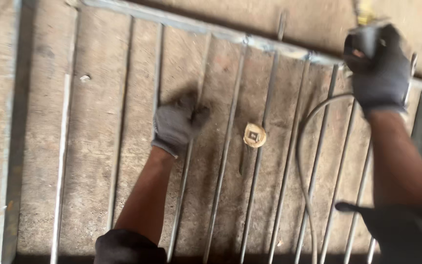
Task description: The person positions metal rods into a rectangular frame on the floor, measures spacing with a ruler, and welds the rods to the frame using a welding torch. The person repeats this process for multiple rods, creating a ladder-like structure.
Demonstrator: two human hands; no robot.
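Note:
A metal grille [221, 34] of thin parallel bars in a steel frame lies flat on a concrete floor. My left hand [177, 122], in a grey glove, is closed around one of the middle bars [186, 171]. My right hand [379, 66], in a dark glove, grips a handled tool [367, 29] with a yellow part at the frame's top right corner. A grey cable [301, 161] curves down from that hand across the bars. The tool's tip is blurred.
A hammer [253, 137] lies between two bars near the middle, its pale wooden handle end facing up. A small pale scrap [84, 77] lies on the floor at the left. The frame's left rail [10, 146] runs down the left edge.

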